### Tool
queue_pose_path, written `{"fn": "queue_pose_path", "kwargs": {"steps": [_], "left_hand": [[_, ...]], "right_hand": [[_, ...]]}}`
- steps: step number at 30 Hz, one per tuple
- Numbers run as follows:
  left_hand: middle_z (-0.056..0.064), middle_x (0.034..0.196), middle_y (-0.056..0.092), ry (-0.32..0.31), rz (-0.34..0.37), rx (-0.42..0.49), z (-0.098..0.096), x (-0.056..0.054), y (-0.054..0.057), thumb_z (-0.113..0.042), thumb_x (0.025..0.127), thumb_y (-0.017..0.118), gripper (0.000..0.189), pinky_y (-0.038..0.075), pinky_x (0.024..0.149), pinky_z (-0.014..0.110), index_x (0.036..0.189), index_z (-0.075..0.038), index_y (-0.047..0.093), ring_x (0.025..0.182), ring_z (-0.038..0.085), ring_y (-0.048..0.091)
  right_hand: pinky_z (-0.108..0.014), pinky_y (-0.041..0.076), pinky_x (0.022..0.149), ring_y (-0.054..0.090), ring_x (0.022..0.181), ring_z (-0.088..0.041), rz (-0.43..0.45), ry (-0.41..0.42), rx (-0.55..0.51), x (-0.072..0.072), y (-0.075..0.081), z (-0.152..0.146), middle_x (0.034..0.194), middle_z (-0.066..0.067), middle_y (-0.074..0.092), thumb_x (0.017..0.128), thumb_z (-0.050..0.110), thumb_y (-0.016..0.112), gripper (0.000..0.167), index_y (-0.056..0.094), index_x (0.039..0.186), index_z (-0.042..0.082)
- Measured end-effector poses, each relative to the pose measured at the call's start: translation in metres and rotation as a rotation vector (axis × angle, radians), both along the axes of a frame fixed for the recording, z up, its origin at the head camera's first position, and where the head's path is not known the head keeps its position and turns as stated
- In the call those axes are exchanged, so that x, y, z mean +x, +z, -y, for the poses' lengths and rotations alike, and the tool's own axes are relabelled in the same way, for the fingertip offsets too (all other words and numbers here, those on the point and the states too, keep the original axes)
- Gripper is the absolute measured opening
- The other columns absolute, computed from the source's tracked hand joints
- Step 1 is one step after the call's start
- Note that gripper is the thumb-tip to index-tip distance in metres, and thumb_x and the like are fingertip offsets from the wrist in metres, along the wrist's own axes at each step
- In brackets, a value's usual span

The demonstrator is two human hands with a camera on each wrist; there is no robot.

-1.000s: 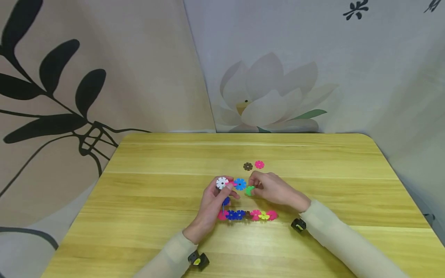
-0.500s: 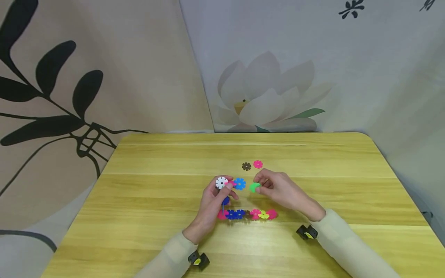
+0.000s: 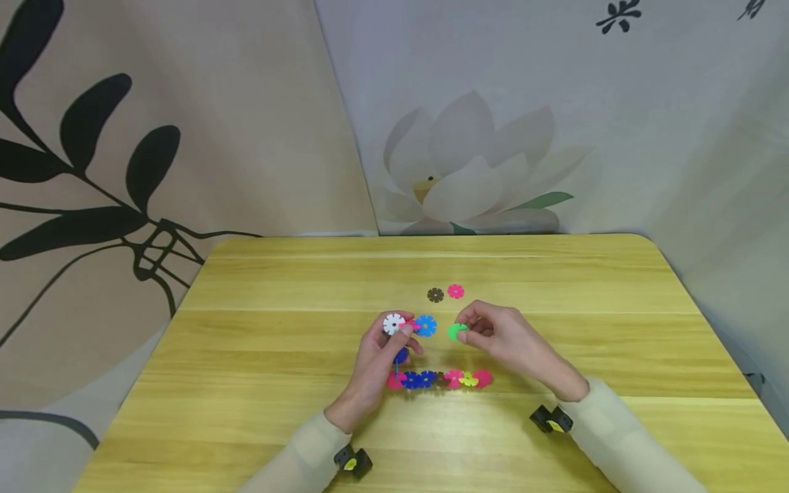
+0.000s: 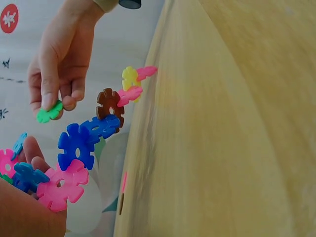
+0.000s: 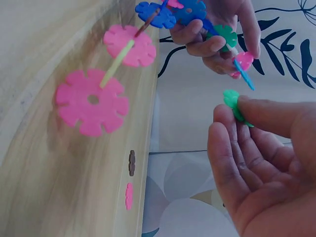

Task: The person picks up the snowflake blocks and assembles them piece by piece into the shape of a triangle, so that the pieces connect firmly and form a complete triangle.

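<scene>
Below frame centre, left hand grips chain, right hand pinches green disc; a misaligned push could pop chain apart.

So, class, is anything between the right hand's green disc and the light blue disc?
Nothing visible: in the head view, an open gap separates the green disc, pinched in the right hand, from the light blue disc.

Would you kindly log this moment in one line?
left hand: holds disc chain; right hand: pinches green disc, unattached; loose: brown disc, pink disc
</scene>
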State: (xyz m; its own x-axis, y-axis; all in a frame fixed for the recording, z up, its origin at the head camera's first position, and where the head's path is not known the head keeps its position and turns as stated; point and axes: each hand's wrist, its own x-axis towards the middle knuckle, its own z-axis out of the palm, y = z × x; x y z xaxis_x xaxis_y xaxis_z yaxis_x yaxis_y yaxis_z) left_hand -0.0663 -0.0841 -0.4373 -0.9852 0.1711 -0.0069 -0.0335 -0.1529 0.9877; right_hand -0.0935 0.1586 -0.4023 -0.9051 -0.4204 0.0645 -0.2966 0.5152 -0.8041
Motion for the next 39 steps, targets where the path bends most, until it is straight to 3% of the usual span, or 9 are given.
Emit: {"fn": "queue_pose_path", "kwargs": {"steps": [5,9,14,20,28,39], "left_hand": [[0.008,0.093,0.068,0.0,-0.002,0.007,-0.001,0.0,0.0,-0.02,0.106,0.057,0.032,0.052,0.069,0.025,0.13,0.001,0.057,0.079,0.017,0.066],[0.005,0.091,0.067,0.0,-0.008,0.007,-0.002,0.0,0.0,-0.018,0.105,0.057,0.033,0.052,0.072,0.025,0.131,0.002,0.057,0.08,0.019,0.066],[0.002,0.089,0.066,-0.008,-0.017,0.011,-0.002,0.001,0.0,-0.018,0.105,0.057,0.032,0.053,0.073,0.027,0.131,0.001,0.057,0.078,0.018,0.065],[0.007,0.086,0.066,-0.025,-0.02,0.013,-0.004,0.002,0.001,-0.019,0.106,0.056,0.03,0.056,0.075,0.03,0.13,0.0,0.057,0.076,0.014,0.065],[0.012,0.087,0.066,-0.037,-0.036,0.02,-0.005,0.001,0.0,-0.019,0.107,0.056,0.028,0.057,0.075,0.03,0.126,0.001,0.057,0.076,0.015,0.065],[0.004,0.09,0.066,-0.106,-0.042,0.052,-0.005,0.0,-0.001,-0.018,0.109,0.053,0.029,0.056,0.074,0.026,0.127,0.006,0.053,0.081,0.015,0.064]], "right_hand": [[-0.026,0.06,0.074,0.07,0.082,-0.013,0.002,-0.02,-0.028,0.004,0.0,0.002,0.091,0.003,0.073,0.095,0.012,0.076,0.009,0.07,0.101,0.01],[-0.026,0.061,0.073,0.073,0.082,-0.021,-0.008,-0.037,-0.075,0.008,-0.001,0.003,0.089,0.0,0.074,0.095,0.01,0.076,0.008,0.07,0.1,0.009],[-0.027,0.061,0.071,0.072,0.079,-0.019,-0.078,-0.062,-0.098,0.009,-0.003,0.006,0.087,0.005,0.073,0.092,0.008,0.078,0.01,0.07,0.097,0.011],[-0.027,0.061,0.071,0.068,0.077,-0.007,-0.187,-0.068,-0.1,0.01,-0.006,0.009,0.088,0.008,0.07,0.09,0.004,0.08,0.014,0.071,0.095,0.013],[-0.026,0.061,0.074,0.069,0.08,-0.006,-0.368,-0.036,-0.089,0.012,-0.006,0.013,0.091,0.008,0.069,0.087,-0.001,0.081,0.017,0.072,0.094,0.012],[-0.018,0.058,0.069,0.071,0.076,-0.012,-0.661,0.031,-0.072,0.011,-0.013,0.016,0.087,0.0,0.071,0.082,-0.006,0.083,0.018,0.072,0.089,0.006]]}}
